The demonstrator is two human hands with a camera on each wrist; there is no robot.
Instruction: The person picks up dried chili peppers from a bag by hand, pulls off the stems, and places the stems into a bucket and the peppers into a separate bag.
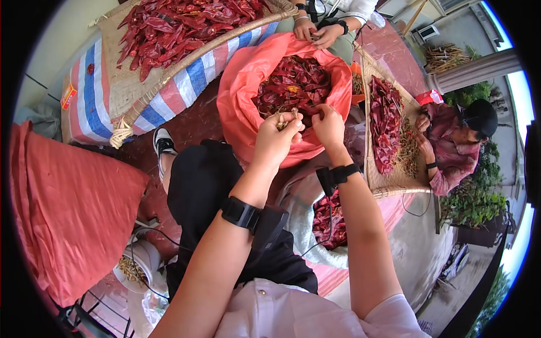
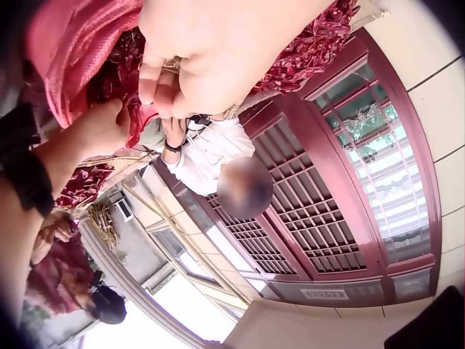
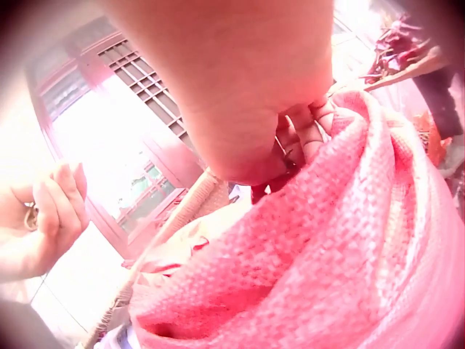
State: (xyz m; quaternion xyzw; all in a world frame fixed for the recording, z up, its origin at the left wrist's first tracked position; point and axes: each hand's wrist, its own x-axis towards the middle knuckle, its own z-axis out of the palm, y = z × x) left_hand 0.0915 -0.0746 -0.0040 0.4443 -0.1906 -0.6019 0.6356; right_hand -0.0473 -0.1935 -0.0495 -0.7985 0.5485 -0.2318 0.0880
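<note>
In the head view a red woven sack (image 1: 236, 90) stands open, filled with dried red chilies (image 1: 282, 84). My left hand (image 1: 277, 137), above the sack's near rim, curls round a small bunch of pale stems (image 1: 282, 123); the stems also show between the fingers in the left wrist view (image 2: 173, 65). My right hand (image 1: 328, 127) is beside it at the sack's near right edge, fingers bent down and pinching a red chili (image 1: 307, 112). In the right wrist view the right hand's fingers (image 3: 305, 134) are partly hidden behind the sack's rim.
A tray of chilies (image 1: 186, 34) lies at the upper left on striped cloth. Another tray (image 1: 369, 169) is at the right, with a person in a black cap (image 1: 456, 138) beside it. Someone's hands (image 1: 324, 34) are at the sack's far rim. A white bucket (image 1: 143, 265) holds stems.
</note>
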